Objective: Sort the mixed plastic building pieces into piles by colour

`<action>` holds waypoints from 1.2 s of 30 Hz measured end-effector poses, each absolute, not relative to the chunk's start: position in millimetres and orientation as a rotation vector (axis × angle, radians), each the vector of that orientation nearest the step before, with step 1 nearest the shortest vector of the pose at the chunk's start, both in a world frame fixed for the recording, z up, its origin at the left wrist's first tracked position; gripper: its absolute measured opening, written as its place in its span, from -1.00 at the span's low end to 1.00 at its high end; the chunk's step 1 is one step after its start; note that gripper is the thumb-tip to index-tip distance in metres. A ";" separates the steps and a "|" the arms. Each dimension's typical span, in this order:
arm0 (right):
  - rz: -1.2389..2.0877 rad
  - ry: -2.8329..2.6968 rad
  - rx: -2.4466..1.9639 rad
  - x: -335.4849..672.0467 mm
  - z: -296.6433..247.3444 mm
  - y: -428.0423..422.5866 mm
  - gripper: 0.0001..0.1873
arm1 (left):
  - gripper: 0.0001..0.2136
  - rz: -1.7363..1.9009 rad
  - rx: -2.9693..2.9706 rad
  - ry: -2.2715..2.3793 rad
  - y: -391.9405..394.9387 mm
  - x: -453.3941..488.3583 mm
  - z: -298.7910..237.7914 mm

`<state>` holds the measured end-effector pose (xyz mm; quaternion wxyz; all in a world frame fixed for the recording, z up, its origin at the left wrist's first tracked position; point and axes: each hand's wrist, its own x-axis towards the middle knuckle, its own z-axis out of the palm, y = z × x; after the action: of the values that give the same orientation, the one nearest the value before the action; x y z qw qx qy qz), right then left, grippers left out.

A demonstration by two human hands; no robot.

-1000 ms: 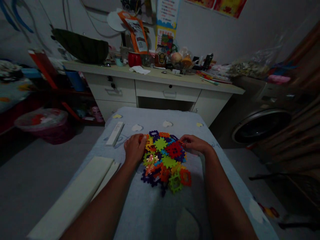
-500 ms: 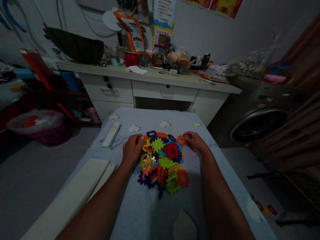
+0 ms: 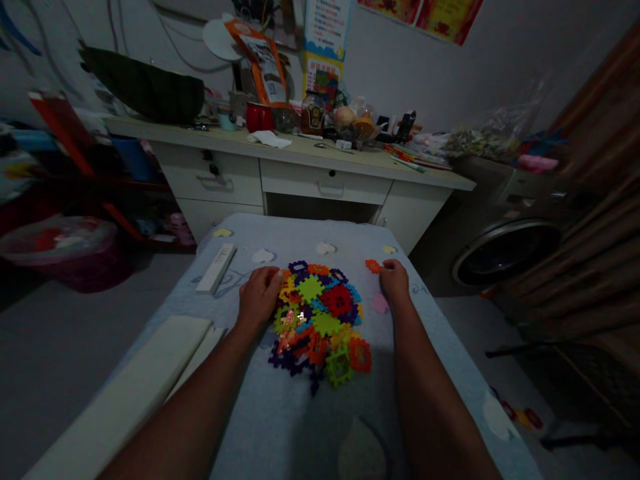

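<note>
A heap of coloured plastic interlocking pieces (image 3: pixel 320 320) lies on a pale blue cloth-covered table (image 3: pixel 300 413). My left hand (image 3: pixel 259 295) rests curled against the heap's left edge, fingers touching the pieces. My right hand (image 3: pixel 395 280) is to the right of the heap, pinching a single orange piece (image 3: pixel 373 266) lifted clear of the pile. A pink spot (image 3: pixel 380 303) on the cloth shows beside my right wrist.
A white flat box (image 3: pixel 216 268) lies at the table's left; a long white board (image 3: pixel 125 400) leans along its left edge. Beyond stands a cluttered desk (image 3: pixel 320 167) with drawers. A washing machine (image 3: pixel 505 240) is at right, a pink basket (image 3: pixel 60 250) at left.
My right hand has drawn an orange piece out of the heap's upper right and moved it rightward, away from the pile. My left hand has stayed against the heap's left side.
</note>
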<state>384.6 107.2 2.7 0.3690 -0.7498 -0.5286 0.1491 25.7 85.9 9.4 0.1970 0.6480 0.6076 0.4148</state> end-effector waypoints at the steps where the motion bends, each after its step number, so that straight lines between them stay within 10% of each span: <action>1: 0.273 -1.367 -1.961 384.0 3.1 107.1 -0.67 | -0.57 1.162 1.802 1.705 85.9 25.8 9.4; 17: 0.073 -1.549 -2.067 375.3 -0.4 106.3 -0.89 | -0.61 1.135 1.797 1.730 85.1 27.8 9.3; 36: 0.245 -1.276 -2.167 403.6 13.9 94.6 -0.55 | -0.59 1.123 1.797 1.724 87.9 25.3 6.5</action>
<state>403.6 94.6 13.9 0.3024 -0.8174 -0.4815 0.0925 25.3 87.9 6.5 0.2035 0.6441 0.6179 0.4024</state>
